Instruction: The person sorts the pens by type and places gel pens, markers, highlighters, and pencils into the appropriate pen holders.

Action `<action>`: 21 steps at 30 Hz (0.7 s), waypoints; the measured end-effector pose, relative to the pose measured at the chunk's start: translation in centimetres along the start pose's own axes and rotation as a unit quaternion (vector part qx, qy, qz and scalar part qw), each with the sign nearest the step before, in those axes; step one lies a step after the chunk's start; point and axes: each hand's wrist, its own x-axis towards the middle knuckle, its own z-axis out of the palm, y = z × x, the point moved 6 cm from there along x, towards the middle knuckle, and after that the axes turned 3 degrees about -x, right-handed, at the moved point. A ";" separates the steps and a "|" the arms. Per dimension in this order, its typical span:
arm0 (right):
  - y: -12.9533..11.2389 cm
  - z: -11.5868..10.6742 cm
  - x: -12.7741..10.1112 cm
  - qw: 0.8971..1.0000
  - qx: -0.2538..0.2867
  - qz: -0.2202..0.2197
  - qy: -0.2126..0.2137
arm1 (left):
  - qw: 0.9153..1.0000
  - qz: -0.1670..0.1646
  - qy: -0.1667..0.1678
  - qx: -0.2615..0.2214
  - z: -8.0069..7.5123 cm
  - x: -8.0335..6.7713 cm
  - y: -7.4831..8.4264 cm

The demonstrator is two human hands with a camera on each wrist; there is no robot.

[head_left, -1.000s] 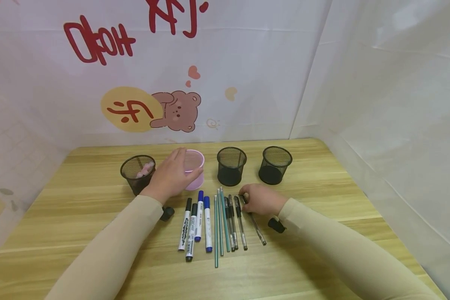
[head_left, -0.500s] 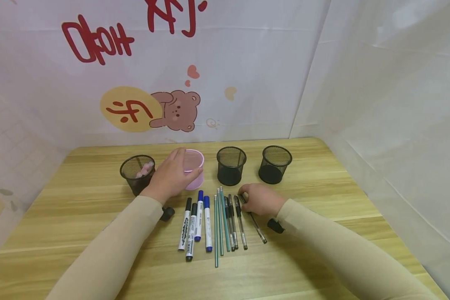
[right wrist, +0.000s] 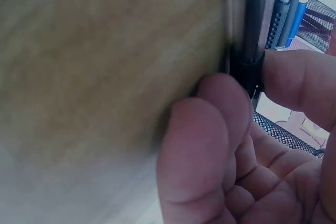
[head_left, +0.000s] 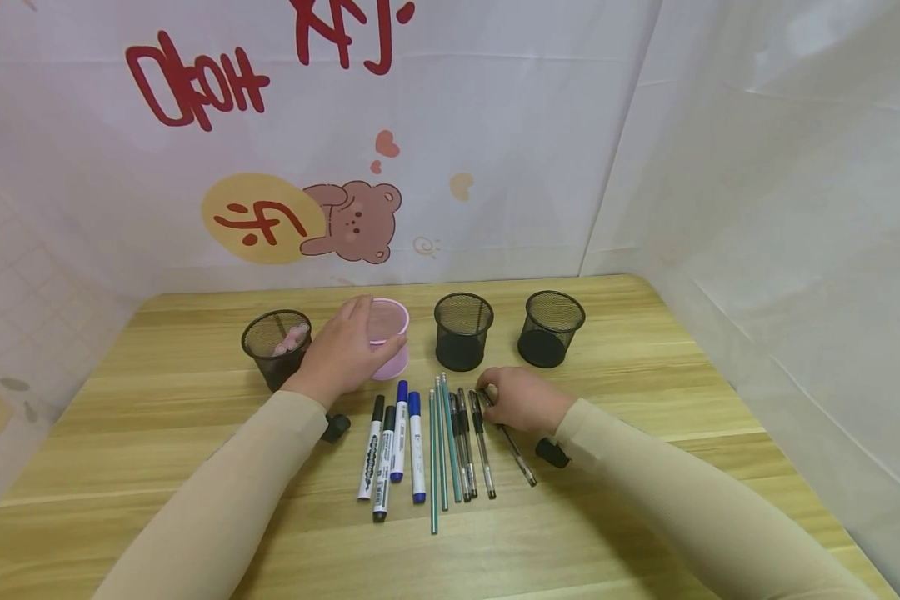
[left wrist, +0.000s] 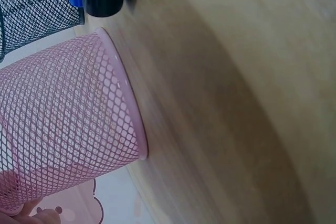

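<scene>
Nothing has shifted in 1 second — my left hand [head_left: 342, 354] still grips the pink cup [head_left: 388, 340], my right hand [head_left: 521, 398] still pinches the black pen [head_left: 515, 450] flat on the table [head_left: 645, 392] — not lifted yet

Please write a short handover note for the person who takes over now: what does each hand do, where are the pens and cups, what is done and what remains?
Left hand grips the pink mesh cup, standing upright on the table.
Right hand pinches the cap end of the rightmost black pen, which lies on the table.
Four markers, the green pencils and the other black pens lie in a row in front of the cups.
Three black mesh cups stand in the same line as the pink one.
Done: no pen is seen inside any cup.
Left: apparently all the sorting.
</scene>
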 end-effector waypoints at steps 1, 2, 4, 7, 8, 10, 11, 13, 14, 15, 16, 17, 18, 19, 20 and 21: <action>0.0 0.0 0.0 1.000 0.003 -0.001 0.000 | 1.000 0.001 0.001 0.001 0.0 0.0 0.0; 0.1 0.0 -0.1 1.000 0.008 0.001 0.000 | 1.000 0.001 0.002 0.002 0.0 0.0 0.0; 0.2 0.1 -0.1 1.000 0.020 0.004 -0.001 | 1.000 0.003 0.003 0.007 0.0 0.0 0.0; 0.3 0.1 -0.1 0.999 0.039 0.010 -0.003 | 1.000 0.004 0.000 0.015 -0.1 0.0 0.1; 0.3 0.1 -0.1 0.999 0.044 0.013 -0.003 | 1.000 0.003 0.000 0.017 -0.1 0.0 0.1; 0.3 0.0 -0.1 0.999 0.051 0.014 -0.002 | 1.000 0.003 -0.004 0.022 -0.1 0.0 0.2; 0.3 0.0 -0.1 0.998 0.054 0.014 0.000 | 1.000 0.003 -0.006 0.025 -0.1 0.0 0.2; 0.2 -0.1 -0.2 0.998 0.060 0.013 0.003 | 0.999 0.004 -0.009 0.033 -0.2 0.0 0.3; 0.1 -0.2 -0.2 0.998 0.065 0.013 0.005 | 0.999 0.006 -0.010 0.037 -0.2 0.0 0.3; 0.1 -0.3 -0.3 0.997 0.069 0.011 0.008 | 0.999 0.007 -0.010 0.042 -0.2 0.1 0.4; 0.0 -0.4 -0.3 0.997 0.072 0.009 0.012 | 0.999 0.009 -0.010 0.047 -0.2 0.1 0.4; 0.0 -0.5 -0.4 0.997 0.078 0.007 0.016 | 0.999 0.009 -0.010 0.051 -0.2 0.1 0.4; -0.1 -0.7 -0.4 0.996 0.081 0.005 0.021 | 0.998 0.010 -0.010 0.053 -0.2 0.1 0.4; -0.2 -0.8 -0.5 0.996 0.085 0.002 0.026 | 0.998 0.010 -0.009 0.056 -0.2 0.1 0.4; -0.2 -1.0 -0.6 0.996 0.089 0.000 0.032 | 0.998 0.009 -0.009 0.057 -0.2 0.2 0.4; -0.3 -1.3 -0.7 0.995 0.091 -0.004 0.038 | 0.998 0.008 -0.008 0.057 -0.2 0.2 0.4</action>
